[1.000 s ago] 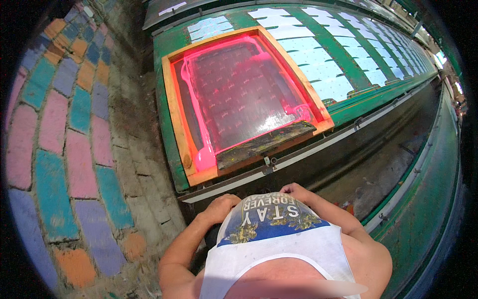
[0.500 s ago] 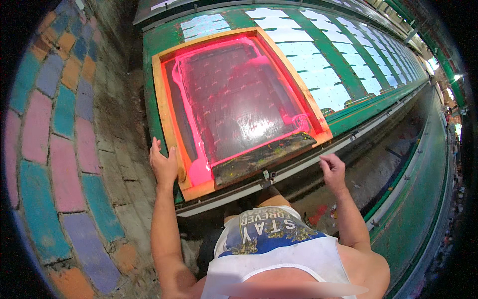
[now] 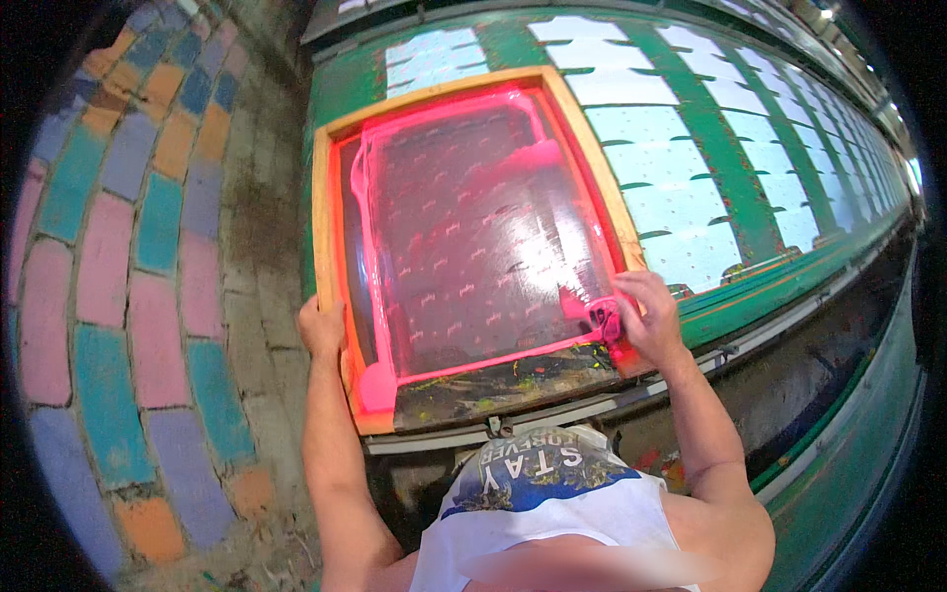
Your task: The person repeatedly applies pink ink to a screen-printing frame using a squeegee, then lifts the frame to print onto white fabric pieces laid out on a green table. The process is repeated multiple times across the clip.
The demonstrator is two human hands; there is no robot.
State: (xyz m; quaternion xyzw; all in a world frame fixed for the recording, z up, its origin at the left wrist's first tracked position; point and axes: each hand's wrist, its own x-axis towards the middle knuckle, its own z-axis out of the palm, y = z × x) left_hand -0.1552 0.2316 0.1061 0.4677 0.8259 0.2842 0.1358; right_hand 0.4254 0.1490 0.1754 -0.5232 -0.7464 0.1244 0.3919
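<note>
A wooden screen frame (image 3: pixel 439 77) lies on a long green printing table. Its dark mesh (image 3: pixel 464 237) carries small repeated marks and bands of bright pink ink (image 3: pixel 365 197) round the edges. A stained dark strip (image 3: pixel 493 383) runs along the near side. My left hand (image 3: pixel 322 326) grips the frame's left rail, its fingers partly hidden behind the wood. My right hand (image 3: pixel 646 316) holds the right rail near the front corner, fingers bent over the wood, beside a dark pink-smeared lump (image 3: pixel 602 321) that I cannot make out clearly.
Rows of pale printed pieces (image 3: pixel 661 187) run off to the right along the green table (image 3: pixel 705 316). A metal rail (image 3: pixel 404 446) follows its near edge. On the left is a paved surface of painted bricks (image 3: pixel 104 257). Another green surface (image 3: pixel 848 444) lies at the lower right.
Both my hands have risen from near my waist to the two sides of the frame and now grip it. The view has shifted, with the frame sitting a little lower in the picture.
</note>
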